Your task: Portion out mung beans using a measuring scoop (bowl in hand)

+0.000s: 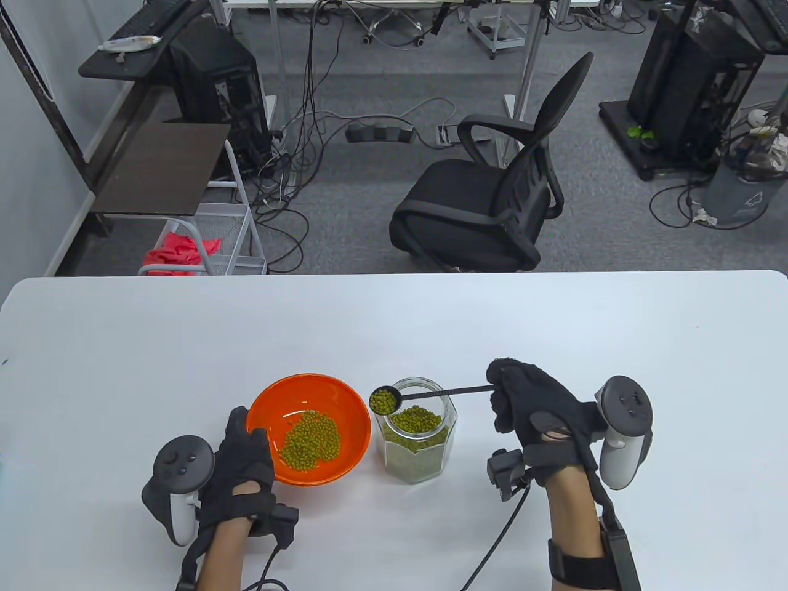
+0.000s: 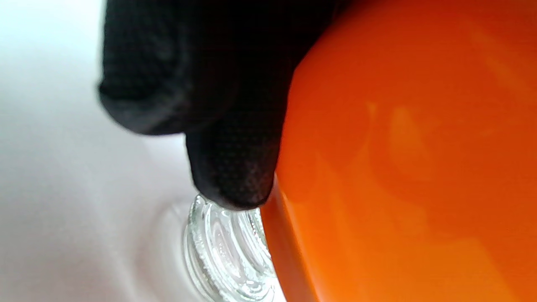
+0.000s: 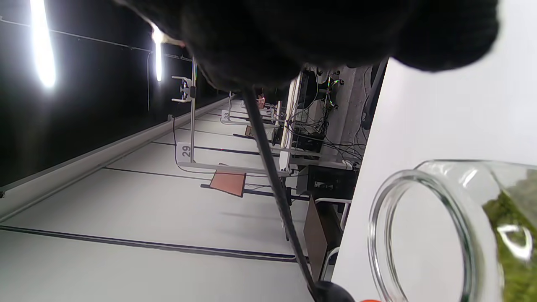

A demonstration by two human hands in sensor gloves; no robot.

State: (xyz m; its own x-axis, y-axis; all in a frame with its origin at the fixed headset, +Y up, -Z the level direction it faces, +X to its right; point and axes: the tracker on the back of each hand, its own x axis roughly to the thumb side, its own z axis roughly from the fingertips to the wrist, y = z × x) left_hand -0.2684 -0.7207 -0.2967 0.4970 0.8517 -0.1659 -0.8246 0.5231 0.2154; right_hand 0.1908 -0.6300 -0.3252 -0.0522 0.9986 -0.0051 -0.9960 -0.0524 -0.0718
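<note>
Our left hand (image 1: pixel 237 458) grips the orange bowl (image 1: pixel 271 400) — mung beans (image 1: pixel 311 438) inside.
Our right hand (image 1: pixel 532 400) pinches the loaded scoop (image 1: pixel 385 401) over the bean-filled jar (image 1: pixel 415 452) — wrist views hide the beans.

Bowl (image 1: pixel 309 431) left of jar (image 1: pixel 416 438) on table (image 1: pixel 394 326); beans in both, loaded scoop (image 1: pixel 385 401) between their rims.

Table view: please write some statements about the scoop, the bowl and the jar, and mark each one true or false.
1. The measuring scoop is full of mung beans. True.
2. The right hand holds the scoop by its handle. True.
3. The orange bowl is empty. False: it holds a pile of beans.
4. The glass jar has a lid on. False: its mouth is open.
5. The left hand rests away from the bowl. False: it grips the bowl's near rim.
</note>
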